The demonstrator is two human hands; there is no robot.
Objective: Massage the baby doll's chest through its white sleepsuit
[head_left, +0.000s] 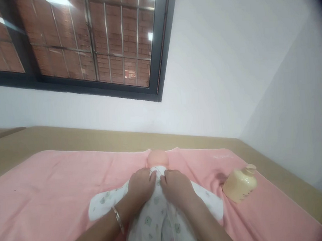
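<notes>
Head view: left hand (pixel 141 183), right hand (pixel 178 185), each grip pinching patterned garment (pixel 158 219) just below doll's head (pixel 157 158); yellowish bottle (pixel 239 185) on pink cloth (pixel 69 189), right side.

A baby doll (pixel 157 159) lay on a pink cloth (pixel 58 186) beneath a white printed garment (pixel 157 227).
The doll's smooth, rounded, pinkish head showed at the far end, just beyond the neckline. Small, mostly green motifs dotted the garment; its sleeves spread out to both sides, and its loosely folded body ran past the lower edge of view.
</notes>
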